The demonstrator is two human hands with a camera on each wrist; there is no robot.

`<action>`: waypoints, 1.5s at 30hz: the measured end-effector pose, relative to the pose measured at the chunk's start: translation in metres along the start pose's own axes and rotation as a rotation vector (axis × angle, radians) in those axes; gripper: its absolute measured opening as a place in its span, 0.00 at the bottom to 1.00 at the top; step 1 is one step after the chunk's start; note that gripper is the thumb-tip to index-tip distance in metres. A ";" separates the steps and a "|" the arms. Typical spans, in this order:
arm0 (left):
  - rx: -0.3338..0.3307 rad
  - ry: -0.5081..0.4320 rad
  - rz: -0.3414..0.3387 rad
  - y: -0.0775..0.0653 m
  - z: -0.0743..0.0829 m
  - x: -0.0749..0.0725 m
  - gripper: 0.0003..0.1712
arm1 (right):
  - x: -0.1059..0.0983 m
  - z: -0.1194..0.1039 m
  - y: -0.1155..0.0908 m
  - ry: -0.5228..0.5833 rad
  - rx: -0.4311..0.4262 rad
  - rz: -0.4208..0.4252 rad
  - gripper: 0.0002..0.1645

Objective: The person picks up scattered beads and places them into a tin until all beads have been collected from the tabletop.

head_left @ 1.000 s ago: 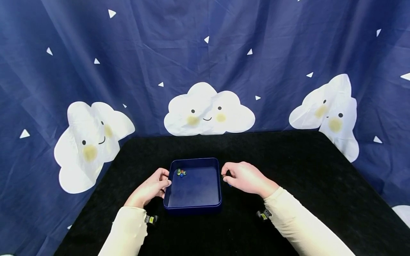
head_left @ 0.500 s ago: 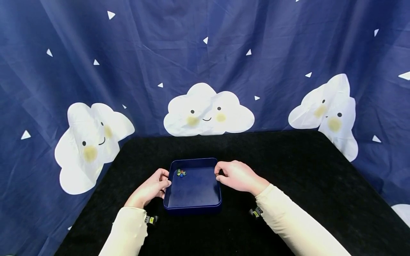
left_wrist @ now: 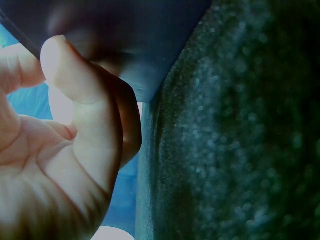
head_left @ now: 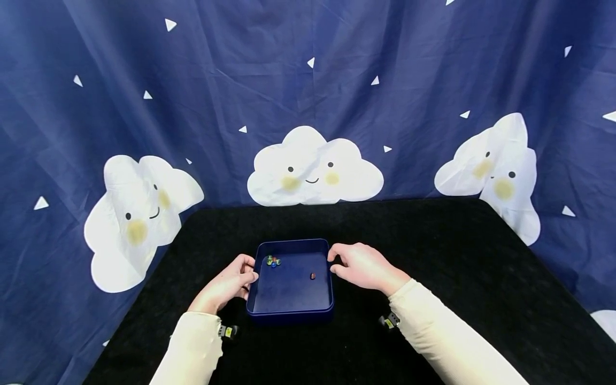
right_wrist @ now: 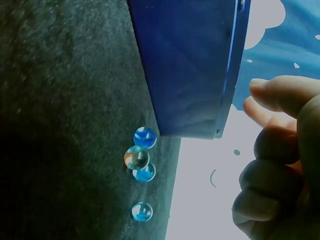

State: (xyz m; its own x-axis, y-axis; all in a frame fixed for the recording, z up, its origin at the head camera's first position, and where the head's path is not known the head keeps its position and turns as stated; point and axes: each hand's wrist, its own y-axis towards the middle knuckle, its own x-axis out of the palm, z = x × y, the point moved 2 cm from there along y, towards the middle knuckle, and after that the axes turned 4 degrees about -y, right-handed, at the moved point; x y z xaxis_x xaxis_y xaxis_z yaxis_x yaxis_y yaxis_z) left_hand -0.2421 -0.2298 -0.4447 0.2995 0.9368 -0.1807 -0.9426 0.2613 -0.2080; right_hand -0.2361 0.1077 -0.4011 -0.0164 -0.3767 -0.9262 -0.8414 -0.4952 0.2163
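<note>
Beside the tray [head_left: 289,294], left hand [head_left: 227,283] grips its side, right hand [head_left: 364,268] gapes narrowly, empty; probably slippery marbles [right_wrist: 142,212] suit equatorial pinching.

blue square tray [head_left: 291,299]: flat, rounded corners | multicoloured marble cluster [head_left: 273,264]: inside, far left | reddish marble [head_left: 313,276]: alone inside, right | four glass marbles [right_wrist: 137,158]: outside, near tray

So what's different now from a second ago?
The right hand moved left to the rim of the blue box and let go of the reddish marble it was pinching. That marble now lies inside, in the right half of the box. The left hand stayed at the box's left edge, and the little marble cluster stayed in the far left corner.
</note>
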 end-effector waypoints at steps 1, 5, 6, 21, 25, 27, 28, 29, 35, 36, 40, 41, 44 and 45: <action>-0.001 0.003 -0.002 0.000 0.000 0.000 0.21 | 0.000 0.002 -0.001 0.004 0.005 -0.002 0.10; -0.006 0.004 -0.004 0.002 -0.002 -0.001 0.22 | -0.001 0.008 -0.003 0.027 0.015 -0.003 0.10; -0.009 0.004 0.000 0.002 -0.002 -0.001 0.22 | -0.002 0.009 -0.003 0.033 0.016 0.000 0.10; -0.001 0.021 -0.001 0.002 -0.001 0.000 0.22 | 0.000 0.033 -0.013 0.030 0.048 -0.009 0.10; -0.002 0.019 -0.006 0.003 -0.001 0.000 0.22 | 0.003 0.040 -0.017 0.029 0.067 -0.047 0.10; -0.005 0.014 -0.006 0.003 -0.002 0.000 0.22 | 0.006 0.045 -0.018 0.028 0.081 -0.077 0.10; -0.006 0.013 -0.004 0.003 -0.002 0.000 0.22 | 0.008 0.047 -0.019 0.029 0.088 -0.097 0.11; -0.008 0.011 -0.003 0.003 -0.001 0.000 0.22 | 0.010 0.049 -0.019 0.026 0.092 -0.119 0.12; -0.014 0.006 0.001 0.003 -0.001 0.000 0.22 | 0.016 0.054 -0.023 0.025 0.084 -0.225 0.17; -0.014 0.007 0.001 0.003 -0.001 0.000 0.22 | 0.016 0.054 -0.023 0.026 0.078 -0.230 0.18; -0.013 0.007 -0.001 0.003 -0.001 0.000 0.22 | 0.017 0.055 -0.024 0.005 0.057 -0.221 0.16; -0.013 0.006 -0.001 0.003 -0.001 0.000 0.22 | 0.017 0.055 -0.024 0.000 0.057 -0.218 0.15; -0.014 0.006 -0.001 0.002 -0.001 0.000 0.22 | 0.017 0.056 -0.025 -0.012 0.054 -0.212 0.14; -0.015 0.008 0.000 0.002 -0.001 0.000 0.22 | 0.018 0.056 -0.025 -0.010 0.049 -0.208 0.14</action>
State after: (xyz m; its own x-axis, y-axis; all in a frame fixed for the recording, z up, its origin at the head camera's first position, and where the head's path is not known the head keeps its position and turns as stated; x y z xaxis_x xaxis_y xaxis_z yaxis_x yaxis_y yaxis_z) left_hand -0.2443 -0.2297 -0.4458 0.3011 0.9348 -0.1884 -0.9402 0.2580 -0.2226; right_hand -0.2459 0.1571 -0.4399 0.1557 -0.2625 -0.9523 -0.8525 -0.5228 0.0047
